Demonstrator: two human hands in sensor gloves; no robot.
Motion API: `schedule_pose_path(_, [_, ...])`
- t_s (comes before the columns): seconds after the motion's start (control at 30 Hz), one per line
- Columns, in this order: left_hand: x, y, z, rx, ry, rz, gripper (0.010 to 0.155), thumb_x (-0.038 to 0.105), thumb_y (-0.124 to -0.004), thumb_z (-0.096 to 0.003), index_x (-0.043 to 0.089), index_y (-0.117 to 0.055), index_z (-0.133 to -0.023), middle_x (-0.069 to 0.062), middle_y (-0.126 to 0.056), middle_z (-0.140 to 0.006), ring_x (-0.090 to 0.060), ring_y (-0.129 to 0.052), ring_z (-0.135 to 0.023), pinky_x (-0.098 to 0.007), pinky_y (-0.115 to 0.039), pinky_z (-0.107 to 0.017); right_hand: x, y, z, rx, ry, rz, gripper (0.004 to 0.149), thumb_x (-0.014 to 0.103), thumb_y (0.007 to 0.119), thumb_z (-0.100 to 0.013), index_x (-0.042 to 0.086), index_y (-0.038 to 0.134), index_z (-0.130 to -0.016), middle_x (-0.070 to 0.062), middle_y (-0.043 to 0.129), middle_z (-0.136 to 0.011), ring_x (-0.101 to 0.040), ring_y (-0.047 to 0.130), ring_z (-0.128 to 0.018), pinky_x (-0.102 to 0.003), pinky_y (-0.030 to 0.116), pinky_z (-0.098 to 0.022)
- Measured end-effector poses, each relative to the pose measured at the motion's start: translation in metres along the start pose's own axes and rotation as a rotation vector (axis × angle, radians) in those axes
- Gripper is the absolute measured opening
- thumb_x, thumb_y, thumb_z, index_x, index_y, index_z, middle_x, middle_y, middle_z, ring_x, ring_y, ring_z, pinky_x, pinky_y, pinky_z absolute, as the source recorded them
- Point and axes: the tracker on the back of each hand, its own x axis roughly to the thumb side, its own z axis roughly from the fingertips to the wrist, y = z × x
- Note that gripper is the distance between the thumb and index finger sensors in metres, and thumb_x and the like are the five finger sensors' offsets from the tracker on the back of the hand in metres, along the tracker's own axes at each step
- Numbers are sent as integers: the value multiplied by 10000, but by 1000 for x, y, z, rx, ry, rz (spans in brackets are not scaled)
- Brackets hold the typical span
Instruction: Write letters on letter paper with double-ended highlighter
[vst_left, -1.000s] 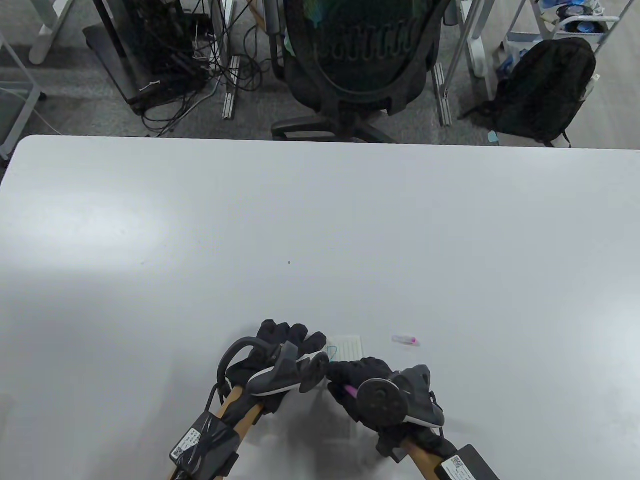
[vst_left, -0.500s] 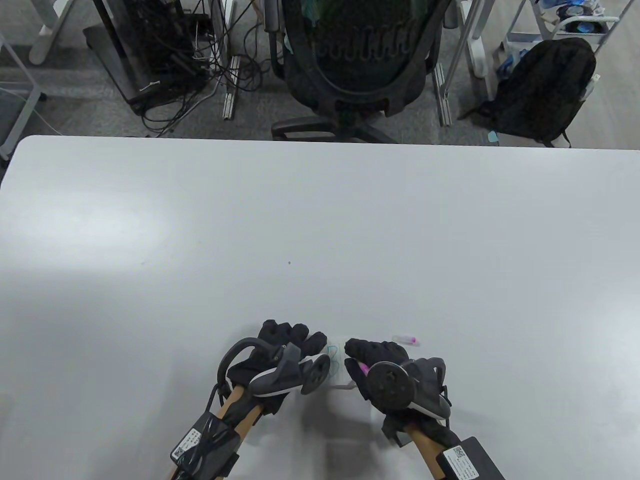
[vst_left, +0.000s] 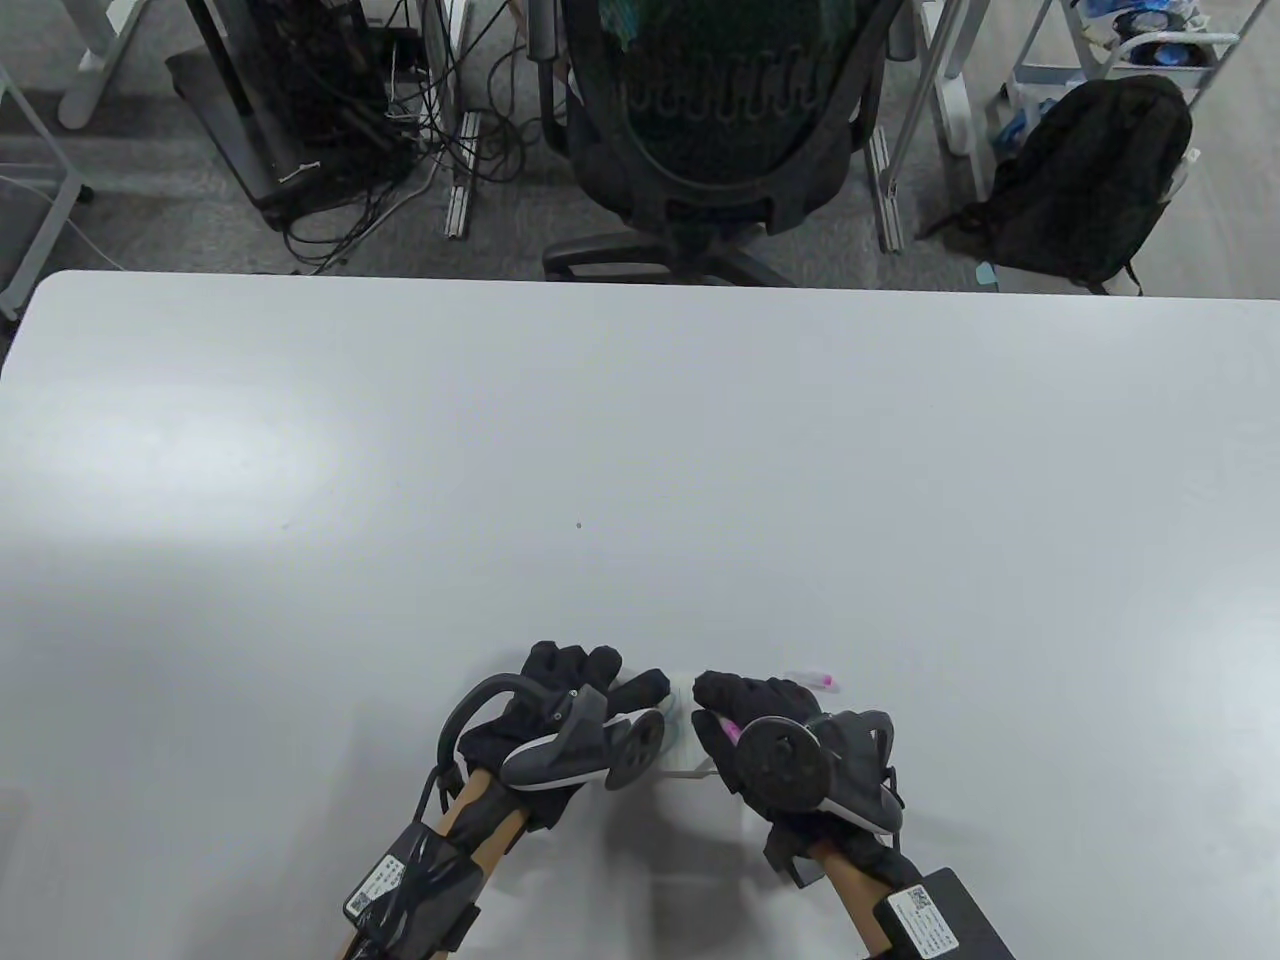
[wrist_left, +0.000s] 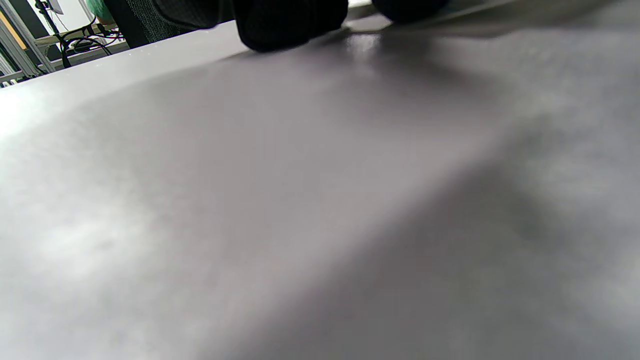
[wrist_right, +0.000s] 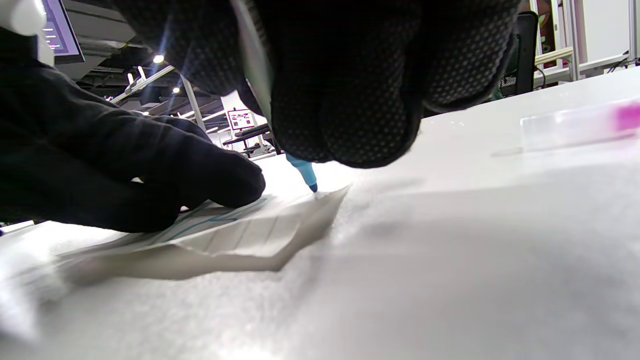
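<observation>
Highlighter (wrist_right: 304, 172) pinched in right hand (vst_left: 760, 735), now moved up onto paper (wrist_right: 240, 227) at lower centre, blue tip touching far corner, left hand (vst_left: 570, 700) fingers pressing sheet flat, writing underway.

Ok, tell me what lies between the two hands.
In the table view, a strip of the paper shows between the left hand and right hand.

letter paper (vst_left: 682, 745): mostly hidden under both hands
highlighter (wrist_right: 304, 172): barrel hidden inside right hand (vst_left: 745, 720)
writing: too blurred to read
cap (wrist_right: 582, 126): cut by frame edge
</observation>
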Motion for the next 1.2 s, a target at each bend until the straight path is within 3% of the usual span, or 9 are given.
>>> schedule_pose_path(0.2, [0, 0, 0, 1, -1, 4, 542, 380, -568, -624, 494, -355, -1109, -34, -494, -1154, -214, -660, -963, -582, -536, -843, 4, 2, -2, 28, -35, 8, 451, 391, 705, -537, 149, 764, -913, -169, 945, -755, -345, 971, -619, -601, 731, -598])
schedule_pose_path(0.4, [-1, -1, 0, 0, -1, 7, 540, 381, -567, -625, 497, -355, -1108, -32, -491, -1154, -213, -657, -962, -580, -535, -844, -3, -1, 2, 135, -79, -152, 431, 398, 711, -530, 183, 786, -896, -145, 955, -759, -330, 973, -636, -595, 725, -624])
schedule_pose_path(0.57, [-1, -1, 0, 0, 0, 8, 541, 382, -566, -624, 498, -353, -1108, -29, -491, -1154, -210, -658, -963, -580, -534, -843, -11, -6, 12, 163, -108, -160, 422, 398, 711, -529, 190, 797, -886, -139, 964, -747, -325, 977, -626, -590, 731, -624])
schedule_pose_path(0.9, [-1, -1, 0, -4, 0, 13, 540, 379, -562, -628, 497, -347, -1109, -28, -480, -1156, -210, -650, -965, -579, -533, -843, -18, -14, 17, 52, -74, -163, 431, 395, 707, -531, 161, 802, -881, -157, 971, -717, -331, 984, -590, -591, 740, -609])
schedule_pose_path(1.2, [-8, -1, 0, 4, 0, 83, 528, 372, -568, -629, 486, -382, -1110, -13, -502, -1153, -206, -663, -962, -578, -541, -841, -16, -21, 11, 3, -42, -93, 466, 355, 700, -546, 185, 708, -980, -243, 914, -819, -390, 962, -663, -633, 705, -615])
